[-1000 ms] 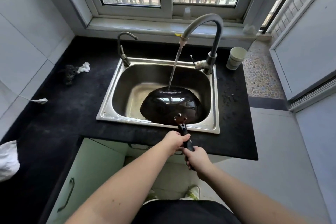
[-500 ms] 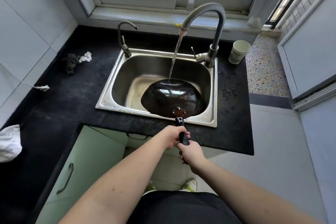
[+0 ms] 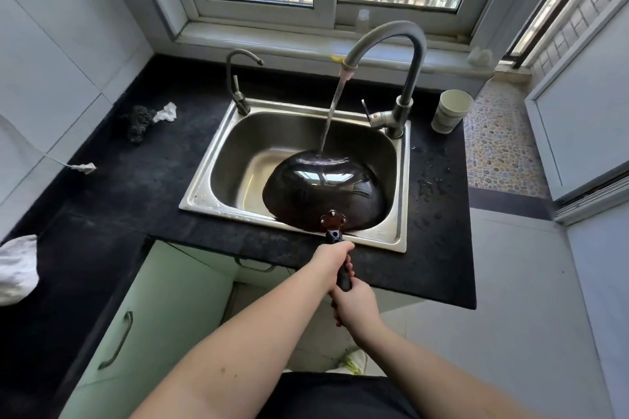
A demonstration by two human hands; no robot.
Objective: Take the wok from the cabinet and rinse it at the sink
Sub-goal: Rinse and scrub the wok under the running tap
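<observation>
The black wok sits in the steel sink, turned so its dark rounded outside faces up, near rim over the sink's front edge. Water runs from the tall faucet onto the wok's far side. The wok's black handle sticks out toward me over the counter. My left hand grips the handle close to the wok. My right hand grips the handle's end just behind it.
A paper cup stands right of the faucet. A small second tap rises at the sink's back left. A dark scrubber, white scraps and a cloth lie on the black counter. A pale green cabinet door hangs open below.
The wok has stayed under the running water with both hands on its handle. My view has shifted slightly; the hands sit a little nearer the wok than a second ago.
</observation>
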